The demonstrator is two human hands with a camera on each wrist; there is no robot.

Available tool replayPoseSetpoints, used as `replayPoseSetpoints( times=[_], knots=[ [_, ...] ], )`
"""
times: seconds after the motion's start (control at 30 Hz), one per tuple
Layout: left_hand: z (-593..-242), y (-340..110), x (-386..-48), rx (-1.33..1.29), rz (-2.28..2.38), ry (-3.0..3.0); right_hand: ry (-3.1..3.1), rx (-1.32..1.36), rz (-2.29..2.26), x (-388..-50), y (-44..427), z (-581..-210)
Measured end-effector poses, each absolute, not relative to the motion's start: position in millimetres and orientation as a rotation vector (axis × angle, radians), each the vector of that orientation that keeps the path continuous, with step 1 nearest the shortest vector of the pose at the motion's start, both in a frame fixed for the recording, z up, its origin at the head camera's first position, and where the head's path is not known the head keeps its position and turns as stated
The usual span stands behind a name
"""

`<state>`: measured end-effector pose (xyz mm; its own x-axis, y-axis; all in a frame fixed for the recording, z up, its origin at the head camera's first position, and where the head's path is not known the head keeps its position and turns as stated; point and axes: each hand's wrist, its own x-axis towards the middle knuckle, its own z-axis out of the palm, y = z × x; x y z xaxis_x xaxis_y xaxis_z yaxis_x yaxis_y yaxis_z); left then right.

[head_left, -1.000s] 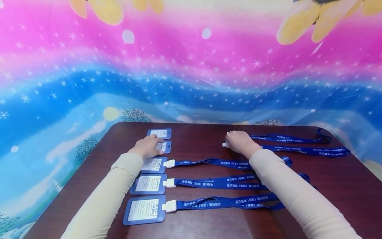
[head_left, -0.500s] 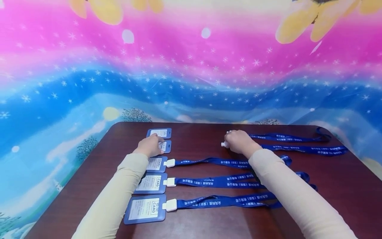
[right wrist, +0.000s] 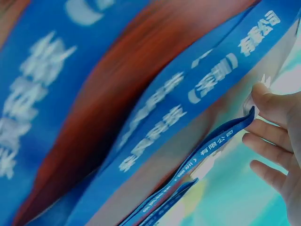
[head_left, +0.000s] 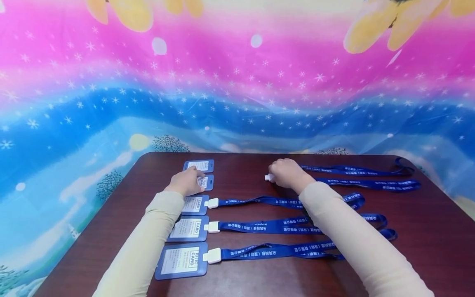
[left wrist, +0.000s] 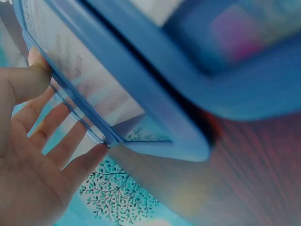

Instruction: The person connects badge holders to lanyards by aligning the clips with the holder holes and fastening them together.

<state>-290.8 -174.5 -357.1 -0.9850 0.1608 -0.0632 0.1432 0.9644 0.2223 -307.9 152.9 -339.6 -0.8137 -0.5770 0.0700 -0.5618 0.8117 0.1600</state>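
The worktop [head_left: 241, 186] is stretching before me. A blue strap [head_left: 367, 183] is trailing rightward from my right hand [head_left: 289, 174]. My left hand [head_left: 184, 181], partly spread, is gripping a blue badge [head_left: 207, 182] near the far edge. My right hand, nearly closed, is pinching the strap's white clip [head_left: 269, 177], well apart from the badge.

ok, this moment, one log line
left fingers: hold blue rectangular plastic badge holder; right fingers: pinch white plastic clip on blue fabric lanyard; unjoined
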Motion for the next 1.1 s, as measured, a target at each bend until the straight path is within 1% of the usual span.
replayPoseSetpoints(
  times=[0.23,0.67,1.1],
  knots=[
    [-356.7,-173.4,-292.5,0.249,0.35,3.029,-2.926,0.888,-0.216,-312.4,134.9,-333.8],
    [-357.6,-175.4,-293.9,0.26,0.334,3.043,-2.869,0.983,-0.315,-309.9,90.7,-335.6],
    [-357.0,-174.6,-291.5,0.241,0.371,3.037,-2.882,1.006,-0.397,-313.2,45.2,-335.8]
  ],
)
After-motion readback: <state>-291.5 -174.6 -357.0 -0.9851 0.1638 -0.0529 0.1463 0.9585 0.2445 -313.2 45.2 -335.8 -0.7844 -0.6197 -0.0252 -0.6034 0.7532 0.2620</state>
